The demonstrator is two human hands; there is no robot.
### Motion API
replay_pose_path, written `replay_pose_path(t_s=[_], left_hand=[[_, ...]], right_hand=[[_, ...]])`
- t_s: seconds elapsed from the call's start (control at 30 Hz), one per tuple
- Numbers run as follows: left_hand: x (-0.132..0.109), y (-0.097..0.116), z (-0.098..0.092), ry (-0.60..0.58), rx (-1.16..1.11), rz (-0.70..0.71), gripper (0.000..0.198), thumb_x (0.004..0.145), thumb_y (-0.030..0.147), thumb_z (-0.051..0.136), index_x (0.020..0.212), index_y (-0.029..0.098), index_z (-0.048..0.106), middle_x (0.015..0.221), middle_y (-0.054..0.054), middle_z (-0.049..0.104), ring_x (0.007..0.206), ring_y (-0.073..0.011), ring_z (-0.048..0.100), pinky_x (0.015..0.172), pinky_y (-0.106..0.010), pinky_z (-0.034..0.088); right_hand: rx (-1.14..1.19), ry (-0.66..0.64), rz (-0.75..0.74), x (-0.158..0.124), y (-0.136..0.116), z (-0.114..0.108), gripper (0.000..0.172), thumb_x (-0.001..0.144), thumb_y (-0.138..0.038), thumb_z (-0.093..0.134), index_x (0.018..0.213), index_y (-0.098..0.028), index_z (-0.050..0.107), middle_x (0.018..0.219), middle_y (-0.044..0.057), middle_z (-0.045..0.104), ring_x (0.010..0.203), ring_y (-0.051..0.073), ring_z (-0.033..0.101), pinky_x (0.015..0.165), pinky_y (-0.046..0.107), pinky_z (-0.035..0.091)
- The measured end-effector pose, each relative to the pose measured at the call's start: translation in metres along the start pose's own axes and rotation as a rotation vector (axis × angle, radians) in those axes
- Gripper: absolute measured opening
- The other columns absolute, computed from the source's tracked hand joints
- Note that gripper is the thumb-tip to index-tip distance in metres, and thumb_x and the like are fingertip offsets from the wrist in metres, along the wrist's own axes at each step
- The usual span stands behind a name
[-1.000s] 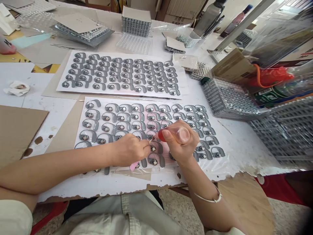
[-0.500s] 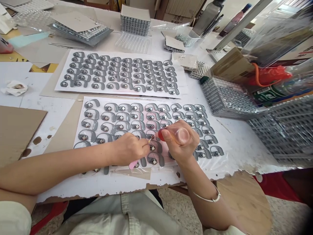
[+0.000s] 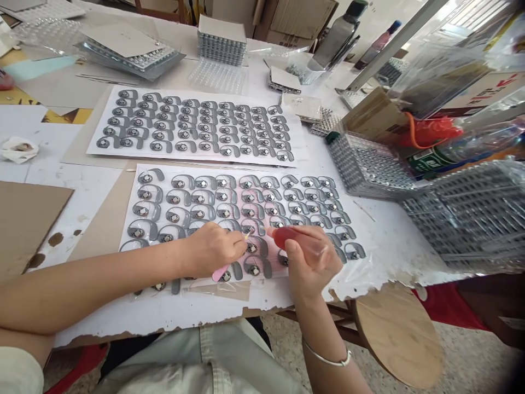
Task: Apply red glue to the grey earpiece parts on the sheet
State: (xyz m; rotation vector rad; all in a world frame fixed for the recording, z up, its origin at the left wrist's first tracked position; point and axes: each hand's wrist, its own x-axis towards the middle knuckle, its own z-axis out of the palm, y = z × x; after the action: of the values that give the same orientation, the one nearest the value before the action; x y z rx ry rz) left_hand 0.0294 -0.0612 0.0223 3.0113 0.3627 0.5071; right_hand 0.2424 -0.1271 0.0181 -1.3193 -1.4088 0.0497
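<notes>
The left hand [image 3: 215,249] pinches a slender tool [image 3: 248,235] between its fingers, the tip just beyond them at a grey hooked piece [image 3: 246,229]; the right hand's [image 3: 315,265] fingers wrap a reddish bottle [image 3: 301,241]. Steady tip, light squeeze: probably best.

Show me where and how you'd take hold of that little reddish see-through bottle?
I'd grip the bottle around its rounded body, coming from the near right, thumb on the near side, much as the right hand holds it. It lies tilted nearly level, with its narrow tip pointing left over the grey pieces, so a body grip likely leaves that tip free.
</notes>
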Motion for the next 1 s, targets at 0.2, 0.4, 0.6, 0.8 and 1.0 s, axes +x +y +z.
replay_pose_path(t_s=[0.2,0.4,0.6,0.8,1.0], left_hand=[[-0.0006,0.0003,0.0001,0.012,0.003,-0.002,0.017,0.085,0.013,0.042,0.091,0.012,0.058,0.082,-0.009,0.066,0.058,-0.0127,0.058,0.045,-0.021,0.043],[0.0002,0.0013,-0.0019,0.012,0.0,-0.014,0.016,0.086,0.013,0.042,0.089,0.012,0.058,0.078,-0.008,0.064,0.055,-0.0125,0.057,0.043,-0.021,0.043],[-0.0004,0.0005,-0.0015,0.006,-0.009,-0.009,0.015,0.085,0.013,0.043,0.089,0.012,0.058,0.079,-0.008,0.065,0.056,-0.0123,0.057,0.045,-0.02,0.043],[-0.0004,0.0001,0.0,-0.007,-0.007,-0.007,0.016,0.084,0.014,0.043,0.089,0.011,0.058,0.083,-0.01,0.066,0.058,-0.0125,0.058,0.044,-0.02,0.042],[0.0001,0.0005,-0.0011,-0.003,-0.003,-0.011,0.016,0.084,0.013,0.043,0.09,0.012,0.058,0.08,-0.009,0.065,0.057,-0.0129,0.058,0.044,-0.021,0.043]], right_hand=[[-0.044,-0.011,-0.07,-0.0019,0.0032,0.0043,0.011,0.077,-0.023,0.068,0.084,-0.017,0.062,0.079,0.003,0.066,0.071,0.016,0.059,0.067,0.033,0.048],[-0.08,-0.046,-0.061,-0.0015,0.0027,0.0046,0.013,0.078,-0.026,0.069,0.085,-0.016,0.063,0.079,0.004,0.066,0.071,0.017,0.06,0.065,0.033,0.048],[-0.049,-0.057,-0.078,-0.0022,0.0054,0.0058,0.012,0.077,-0.022,0.069,0.085,-0.017,0.062,0.081,0.004,0.065,0.072,0.017,0.06,0.066,0.033,0.048],[-0.051,-0.06,-0.145,-0.0007,0.0032,0.007,0.014,0.076,-0.017,0.069,0.087,-0.017,0.061,0.081,0.004,0.065,0.072,0.016,0.059,0.065,0.032,0.048],[-0.093,-0.063,-0.181,0.0005,-0.0011,0.0068,0.012,0.076,-0.018,0.069,0.083,-0.018,0.06,0.079,0.004,0.065,0.071,0.017,0.059,0.062,0.032,0.048]])
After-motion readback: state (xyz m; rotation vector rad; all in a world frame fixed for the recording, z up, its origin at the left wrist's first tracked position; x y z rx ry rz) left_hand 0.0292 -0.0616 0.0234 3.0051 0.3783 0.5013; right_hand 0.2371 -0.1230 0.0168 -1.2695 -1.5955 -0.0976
